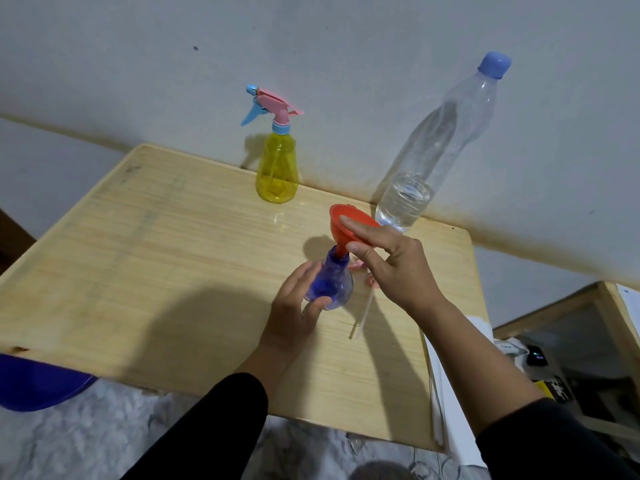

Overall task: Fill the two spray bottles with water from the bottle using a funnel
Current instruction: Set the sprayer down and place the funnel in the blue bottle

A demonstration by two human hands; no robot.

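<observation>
Funnel point(349, 230), red and tilted, sits with its thin end in the mouth of the blue bottle point(330, 282). That bottle stands with no spray top on the wooden table point(145, 258), near the middle and a bit to the right.

The left hand point(298, 308) wraps round the blue bottle from the near side. Its thumb and fingers curl on the round belly and hold it.

The right hand point(391, 263) comes in from the right. Its thumb and first finger pinch the rim of the funnel. The other fingers are bent back, away from the funnel.

The yellow bottle point(277, 173) stands at the far edge of the table, close to the wall point(311, 46). It has its pink and blue spray top point(268, 107) on. It is well apart from both hands.

The water bottle point(440, 143) stands at the far right of the table, just behind the funnel. It is clear and tall with a blue cap point(494, 65) on. It has water only in the bottom part.

A white tube point(362, 315) lies on the table just right of the blue bottle, under the right wrist. A bit of pink shows at its far end, mostly hidden by the hand.

Both arms wear black sleeves point(221, 424). A blue thing point(38, 384) pokes out under the near left edge of the table.
</observation>
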